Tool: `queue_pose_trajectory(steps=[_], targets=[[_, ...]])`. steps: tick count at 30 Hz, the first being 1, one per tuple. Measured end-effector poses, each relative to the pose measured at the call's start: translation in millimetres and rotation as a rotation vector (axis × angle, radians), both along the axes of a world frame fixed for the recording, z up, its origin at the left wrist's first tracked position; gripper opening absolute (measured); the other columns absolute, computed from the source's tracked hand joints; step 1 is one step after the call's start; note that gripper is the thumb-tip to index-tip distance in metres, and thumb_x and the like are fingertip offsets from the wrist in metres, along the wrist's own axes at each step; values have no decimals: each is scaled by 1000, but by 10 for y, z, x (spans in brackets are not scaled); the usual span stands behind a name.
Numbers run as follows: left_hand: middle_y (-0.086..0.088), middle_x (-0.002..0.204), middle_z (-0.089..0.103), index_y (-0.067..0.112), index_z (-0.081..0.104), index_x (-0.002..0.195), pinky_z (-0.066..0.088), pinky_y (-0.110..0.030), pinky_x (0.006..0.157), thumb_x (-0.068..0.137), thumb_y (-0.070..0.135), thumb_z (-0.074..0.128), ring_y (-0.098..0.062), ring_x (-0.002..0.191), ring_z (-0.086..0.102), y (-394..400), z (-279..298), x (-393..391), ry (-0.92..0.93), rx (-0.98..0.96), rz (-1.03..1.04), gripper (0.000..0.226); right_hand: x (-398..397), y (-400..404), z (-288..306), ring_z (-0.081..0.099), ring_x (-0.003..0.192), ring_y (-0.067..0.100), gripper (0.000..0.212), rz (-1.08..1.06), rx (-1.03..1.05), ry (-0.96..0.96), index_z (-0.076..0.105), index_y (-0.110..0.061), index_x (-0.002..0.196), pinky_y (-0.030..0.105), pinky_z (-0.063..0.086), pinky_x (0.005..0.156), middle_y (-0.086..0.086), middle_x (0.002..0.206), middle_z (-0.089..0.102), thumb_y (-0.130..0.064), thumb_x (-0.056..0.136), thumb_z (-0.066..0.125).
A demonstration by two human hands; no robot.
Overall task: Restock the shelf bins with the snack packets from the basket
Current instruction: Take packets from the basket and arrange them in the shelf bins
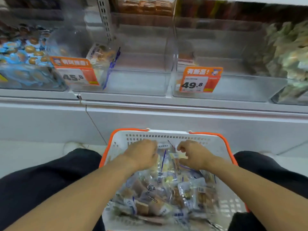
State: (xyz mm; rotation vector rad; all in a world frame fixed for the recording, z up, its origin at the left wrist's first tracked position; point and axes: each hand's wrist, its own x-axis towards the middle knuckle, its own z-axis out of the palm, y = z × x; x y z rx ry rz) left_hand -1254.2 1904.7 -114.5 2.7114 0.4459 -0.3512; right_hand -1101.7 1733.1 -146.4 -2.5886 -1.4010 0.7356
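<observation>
A white basket with orange rim and handles stands on the floor at 6 o'clock, between the person's knees in dark trousers. It is filled with a heap of clear snack packets that show brown biscuit-like pieces and blue print.

Both hands are at the far end of the basket, on top of the heap. The left hand, at about 7 o'clock from the middle of the view, has its fingers curled down into the packets; they seem to grip some, but the fingertips are hidden. The right hand, at about 5 o'clock, has its fingers bent and pinches the edge of a small packet that lies between the two hands.

Above, at 12 o'clock, a clear shelf bin holds only a few packets in its left back corner. At 10 o'clock an orange price tag reads 45.8. At 2 o'clock a second price tag reads 49.8 on the next clear bin. At 9 o'clock a bin holds blue-wrapped snacks; at 3 o'clock a bin holds pale green packets, blurred.
</observation>
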Motion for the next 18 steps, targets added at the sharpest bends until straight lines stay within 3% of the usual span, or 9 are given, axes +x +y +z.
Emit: queue_pose_trajectory(steps=[2, 6, 8, 11, 15, 18], targets=[[-9, 115, 60, 9, 57, 112, 44, -31, 76, 96, 24, 50, -28, 99, 59, -185, -301, -65, 120, -70, 23, 23, 33, -114, -251, 53, 118, 27, 58, -21, -171, -4, 49, -16, 138, 38, 46, 99, 10, 131, 52, -44, 90, 66], [-6, 141, 43, 9, 50, 131, 46, -37, 95, 99, 28, 50, -28, 120, 51, -387, -711, -132, 235, -128, 44, 38, 22, -240, -561, 51, 122, 32, 71, -36, -293, -67, 39, -14, 142, 42, 49, 96, 13, 133, 53, -47, 87, 68], [-8, 143, 37, 12, 38, 145, 43, -39, 102, 99, 30, 50, -28, 127, 46, -460, -757, -107, 270, -178, 71, 51, -42, -251, -616, 51, 121, 31, 57, 3, -322, -141, 44, -13, 135, 42, 48, 92, 11, 128, 57, -43, 90, 64], [-8, 145, 34, 16, 29, 151, 42, -42, 105, 100, 37, 50, -30, 131, 41, -540, -774, -42, 313, -164, 67, 58, -154, -197, -632, 52, 119, 32, 27, 78, -325, -261, 55, -11, 123, 43, 44, 96, 12, 122, 63, -18, 97, 50], [-9, 143, 39, 16, 36, 146, 39, -41, 108, 99, 39, 51, -29, 132, 41, -536, -771, 52, 293, -146, 91, 54, -203, -154, -572, 63, 105, 31, 23, 126, -310, -283, 60, -14, 94, 42, 43, 97, 12, 110, 68, 4, 91, 48], [-8, 126, 55, 14, 55, 128, 44, -38, 103, 99, 36, 51, -23, 115, 53, -501, -725, 192, 100, -200, 210, 37, -192, -94, -474, 67, 96, 32, 20, 95, -239, -247, 66, -10, 97, 37, 46, 74, 14, 104, 70, 1, 90, 51]])
